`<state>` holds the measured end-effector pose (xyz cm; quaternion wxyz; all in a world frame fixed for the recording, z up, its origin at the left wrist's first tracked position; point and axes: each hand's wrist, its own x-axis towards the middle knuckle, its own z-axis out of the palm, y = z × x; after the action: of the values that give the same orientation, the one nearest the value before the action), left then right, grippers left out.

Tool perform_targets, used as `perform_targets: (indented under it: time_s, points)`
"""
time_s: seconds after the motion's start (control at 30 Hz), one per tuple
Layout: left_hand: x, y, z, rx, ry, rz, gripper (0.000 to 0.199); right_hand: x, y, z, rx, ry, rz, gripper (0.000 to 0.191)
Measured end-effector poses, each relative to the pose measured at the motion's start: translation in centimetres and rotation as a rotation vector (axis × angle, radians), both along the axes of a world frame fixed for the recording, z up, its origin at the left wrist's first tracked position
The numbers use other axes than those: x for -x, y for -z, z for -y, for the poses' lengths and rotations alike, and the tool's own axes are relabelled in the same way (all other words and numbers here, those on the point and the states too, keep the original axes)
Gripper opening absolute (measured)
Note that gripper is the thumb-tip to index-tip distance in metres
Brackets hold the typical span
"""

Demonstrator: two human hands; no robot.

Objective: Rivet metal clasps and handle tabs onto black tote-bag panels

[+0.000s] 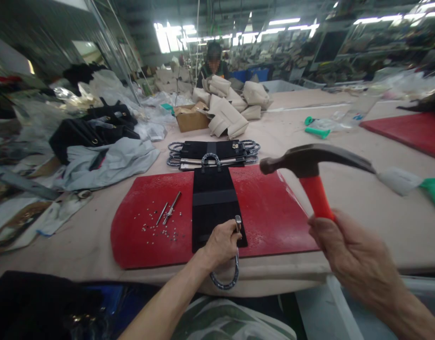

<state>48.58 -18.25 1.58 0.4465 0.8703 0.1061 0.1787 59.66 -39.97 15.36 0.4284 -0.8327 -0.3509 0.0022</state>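
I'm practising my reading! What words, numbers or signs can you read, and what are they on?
None can be read.
Clear plastic at the right: a small blue mark, too blurred to tell if it is writing.
Hammer: no lettering I can make out.
Red mat: none I can see.

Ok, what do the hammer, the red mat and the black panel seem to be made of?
Hammer: head probably steel, dark and dull with soft highlights; its orange-red grip looks like smooth plastic or rubber. Red mat: likely rubber or plastic, with a slight sheen and small surface marks. Black panel: matte, with little shine, perhaps leather or synthetic; I can't tell which.
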Motion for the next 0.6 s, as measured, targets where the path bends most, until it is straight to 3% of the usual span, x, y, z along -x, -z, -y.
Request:
perform_targets:
  time_s: [0.17, 0.3, 0.37, 0.47, 0.6]
  points:
    - [0.0, 0.0, 0.1, -0.01, -0.021, -0.019, 0.018, 0.3, 0.0, 0.7, 0.255, -0.239, 0.398, 0.04]
    - [-0.1, 0.2, 0.0, -0.029, 0.009, -0.062, 0.017, 1.1, -0.8, 0.7, 0.09, -0.118, 0.496, 0.031]
    - [-0.1, 0.3, 0.0, -0.042, 0.006, -0.085, 0.015, 1.4, -0.6, 0.9, 0.082, -0.118, 0.518, 0.033]
    - [-0.1, 0.5, 0.0, -0.041, 0.011, -0.104, 0.015, 1.0, 0.6, 1.6, 0.283, -0.212, 0.408, 0.04]
    - [0.1, 0.6, 0.0, -0.024, 0.019, -0.059, 0.017, -1.0, 2.5, 2.4, 0.337, -0.134, 0.093, 0.046]
